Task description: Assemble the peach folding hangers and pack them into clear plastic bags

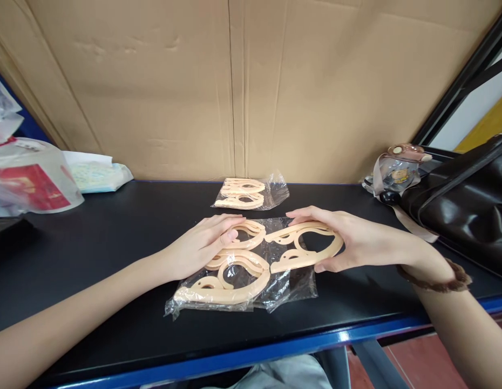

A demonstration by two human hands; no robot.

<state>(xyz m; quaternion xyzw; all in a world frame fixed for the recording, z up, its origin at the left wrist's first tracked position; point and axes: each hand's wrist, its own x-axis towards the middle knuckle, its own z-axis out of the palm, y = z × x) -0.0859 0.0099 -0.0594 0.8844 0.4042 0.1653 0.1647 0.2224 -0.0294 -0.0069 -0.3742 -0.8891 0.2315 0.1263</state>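
Two beige folding hangers (243,296) lie in clear plastic bags on the black table, one nearer me and one behind it. My left hand (204,243) rests over the left part of the rear bagged hanger, fingers pointing right, its thumb against the hanger. My right hand (344,237) grips another folded beige hanger (305,262) at its curved right end, fingers behind and thumb in front. This hanger has no plastic over it that I can make out; its left ends touch or nearly touch the bagged ones. Crinkled plastic (287,292) lies beneath it.
Farther back lies a clear bag of folded beige hangers (243,194). Plastic packages (36,173) stand at the left. A black leather bag (465,200) and a clear pouch with a strap (397,173) sit at the right. A cardboard wall (154,92) closes off the back.
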